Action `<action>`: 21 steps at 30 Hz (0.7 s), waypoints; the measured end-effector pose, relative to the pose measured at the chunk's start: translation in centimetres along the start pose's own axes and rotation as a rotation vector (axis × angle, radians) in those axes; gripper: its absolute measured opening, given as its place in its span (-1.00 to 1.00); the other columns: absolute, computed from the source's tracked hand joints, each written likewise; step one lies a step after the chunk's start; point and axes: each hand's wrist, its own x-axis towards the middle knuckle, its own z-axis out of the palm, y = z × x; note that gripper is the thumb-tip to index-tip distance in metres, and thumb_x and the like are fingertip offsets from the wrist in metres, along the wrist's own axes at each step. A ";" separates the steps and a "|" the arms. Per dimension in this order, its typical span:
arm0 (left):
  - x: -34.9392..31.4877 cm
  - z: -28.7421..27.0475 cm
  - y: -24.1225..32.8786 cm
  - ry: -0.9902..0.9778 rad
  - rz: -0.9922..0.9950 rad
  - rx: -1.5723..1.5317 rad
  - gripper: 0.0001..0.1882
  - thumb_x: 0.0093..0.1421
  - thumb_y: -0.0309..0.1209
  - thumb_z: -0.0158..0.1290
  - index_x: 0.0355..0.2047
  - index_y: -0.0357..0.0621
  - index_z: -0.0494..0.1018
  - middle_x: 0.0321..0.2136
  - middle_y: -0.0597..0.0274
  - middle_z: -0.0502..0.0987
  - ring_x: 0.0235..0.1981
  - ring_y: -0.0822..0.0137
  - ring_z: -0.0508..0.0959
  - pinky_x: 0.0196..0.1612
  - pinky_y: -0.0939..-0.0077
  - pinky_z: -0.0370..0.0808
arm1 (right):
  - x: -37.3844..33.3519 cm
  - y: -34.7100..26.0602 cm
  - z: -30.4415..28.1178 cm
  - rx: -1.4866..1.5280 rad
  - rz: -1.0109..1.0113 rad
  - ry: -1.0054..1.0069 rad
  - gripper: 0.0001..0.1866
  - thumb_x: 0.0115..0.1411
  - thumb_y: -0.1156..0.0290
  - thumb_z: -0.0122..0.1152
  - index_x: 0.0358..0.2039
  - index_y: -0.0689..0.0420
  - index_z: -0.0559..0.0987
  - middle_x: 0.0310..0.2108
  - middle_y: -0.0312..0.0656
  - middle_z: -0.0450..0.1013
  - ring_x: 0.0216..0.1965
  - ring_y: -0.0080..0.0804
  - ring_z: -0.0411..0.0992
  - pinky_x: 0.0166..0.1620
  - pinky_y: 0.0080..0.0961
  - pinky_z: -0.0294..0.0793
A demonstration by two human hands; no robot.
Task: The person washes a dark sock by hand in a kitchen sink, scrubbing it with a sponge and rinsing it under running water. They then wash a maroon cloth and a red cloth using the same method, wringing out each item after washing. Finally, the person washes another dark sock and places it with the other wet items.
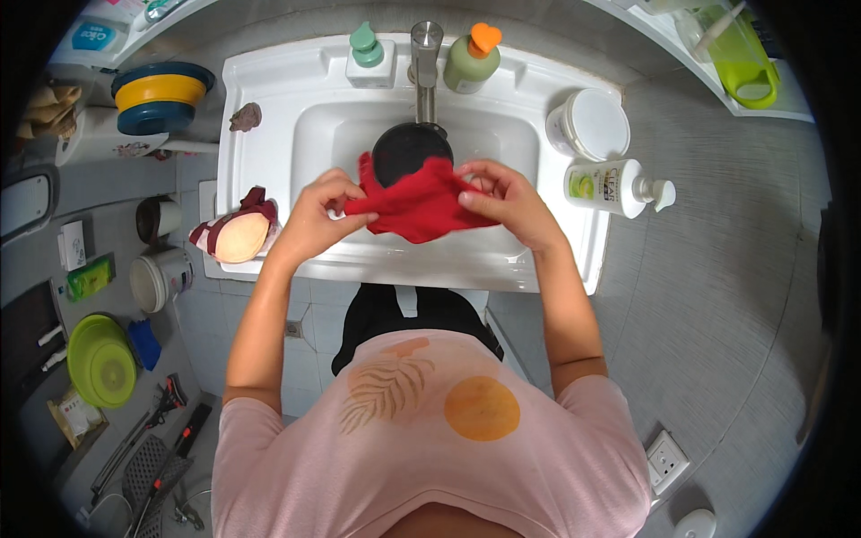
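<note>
Red cloth [420, 204] stretched above the front of the white sink [269, 117], below the faucet [425, 54]. Left hand [316, 215] and right hand [504, 199] each pinch an edge; rubbing probably works best with both pinches firm over the basin.

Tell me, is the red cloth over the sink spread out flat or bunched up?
Bunched up. The red cloth is gathered into folds between the left hand and right hand, over the white sink.
</note>
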 end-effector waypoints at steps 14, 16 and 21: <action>-2.4 -2.5 1.2 -0.614 -0.086 0.289 -0.66 -0.15 -0.32 0.22 -0.51 -0.35 0.38 -0.61 0.00 0.42 -0.57 0.10 0.42 -0.47 0.43 0.38 | -1.8 1.0 -0.8 -0.289 0.281 -0.657 -0.83 -0.03 0.61 0.12 -0.37 0.20 0.44 -0.49 -0.38 0.30 -0.50 -0.68 0.23 -0.41 -0.74 0.28; -3.2 -3.3 -1.0 -0.698 -0.158 0.409 -0.65 -0.16 -0.29 0.22 -0.50 -0.35 0.41 -0.58 -0.06 0.45 -0.52 0.02 0.46 -0.43 0.39 0.40 | -1.5 0.2 -0.9 -0.167 0.323 -0.441 -0.85 -0.02 0.61 0.12 -0.39 0.18 0.43 -0.53 -0.41 0.29 -0.52 -0.70 0.23 -0.45 -0.75 0.26; -1.7 -5.0 -0.5 -0.524 -0.058 0.677 -0.74 -0.12 -0.41 0.14 -0.43 -0.33 0.43 -0.50 -0.15 0.47 -0.40 -0.05 0.48 -0.32 0.31 0.42 | 0.2 -3.1 -2.0 -0.463 0.261 -0.376 -0.67 -0.04 0.55 0.09 -0.17 0.18 0.44 -0.67 -0.36 0.32 -0.61 -0.70 0.31 -0.51 -0.68 0.32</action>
